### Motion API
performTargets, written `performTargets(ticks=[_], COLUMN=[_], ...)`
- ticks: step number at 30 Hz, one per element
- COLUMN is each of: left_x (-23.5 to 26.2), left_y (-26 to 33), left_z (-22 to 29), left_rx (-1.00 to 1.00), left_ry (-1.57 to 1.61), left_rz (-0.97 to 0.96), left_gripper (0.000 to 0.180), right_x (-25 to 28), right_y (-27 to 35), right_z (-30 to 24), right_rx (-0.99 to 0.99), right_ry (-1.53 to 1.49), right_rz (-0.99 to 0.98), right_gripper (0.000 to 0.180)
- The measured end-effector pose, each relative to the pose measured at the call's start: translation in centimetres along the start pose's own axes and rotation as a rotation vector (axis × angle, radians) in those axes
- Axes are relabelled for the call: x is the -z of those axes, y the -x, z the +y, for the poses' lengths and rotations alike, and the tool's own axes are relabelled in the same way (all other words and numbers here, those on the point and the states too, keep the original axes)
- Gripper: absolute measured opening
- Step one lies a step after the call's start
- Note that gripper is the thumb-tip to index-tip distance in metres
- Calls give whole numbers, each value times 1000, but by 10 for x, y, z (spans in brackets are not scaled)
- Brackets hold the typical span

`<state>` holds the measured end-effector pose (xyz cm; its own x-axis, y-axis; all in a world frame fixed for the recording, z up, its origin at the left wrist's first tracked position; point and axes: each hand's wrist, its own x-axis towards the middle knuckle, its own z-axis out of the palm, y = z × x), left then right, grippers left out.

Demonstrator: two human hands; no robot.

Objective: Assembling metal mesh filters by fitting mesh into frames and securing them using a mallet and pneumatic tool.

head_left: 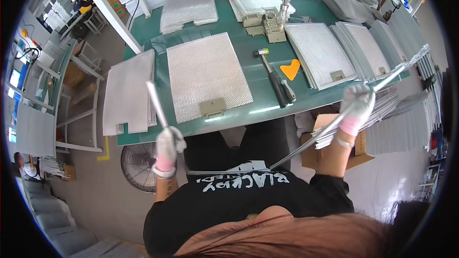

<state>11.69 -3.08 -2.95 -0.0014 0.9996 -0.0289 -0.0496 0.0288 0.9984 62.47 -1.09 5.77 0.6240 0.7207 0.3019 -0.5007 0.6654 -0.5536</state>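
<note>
Both my hands wear whitish gloves and hold parts of a thin, pale metal frame strip (pixel 306 144). The fingers of my left hand (pixel 167 149) are closed round a straight length that points up toward the table. My right hand (pixel 357 102) grips a length running from my lap up to the far right. Another length lies across the front of my black shirt. Whether all lengths are one bent piece I cannot tell. Before me on the green table (pixel 229 117) lies a silvery mesh panel (pixel 203 74), a beige bracket (pixel 213 107) at its near edge.
Right of the panel lie a hammer (pixel 272 76), a screwdriver (pixel 288 91) and an orange scraper (pixel 290 70). Mesh stacks stand at left (pixel 128 91) and right (pixel 320 52). A beige metal fixture (pixel 274 31) stands behind. Below are a fan (pixel 137 165) and a cardboard box (pixel 361 157).
</note>
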Motion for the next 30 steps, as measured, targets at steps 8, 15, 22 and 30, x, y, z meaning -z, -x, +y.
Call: performTargets(ticks=[8,15,22,30], left_x=[-51,-94,-148,-169], left_y=[34,48,6,-131], left_z=[-46,-59,-47,-68], left_rx=[3,245,153,229], left_ry=[71,523,759,1085], left_rz=[-5,-84,-348,-92], left_gripper=[40,43,38,25], right_x=[-52,-45,-28,-11], right_y=[9,81,173,193], right_z=[215,206,130,150], right_rx=[-675,-848,-703,-942], right_ry=[-169,751,829,338], right_rz=[-83,-558,-681,-506], right_gripper=[20,23,57,57])
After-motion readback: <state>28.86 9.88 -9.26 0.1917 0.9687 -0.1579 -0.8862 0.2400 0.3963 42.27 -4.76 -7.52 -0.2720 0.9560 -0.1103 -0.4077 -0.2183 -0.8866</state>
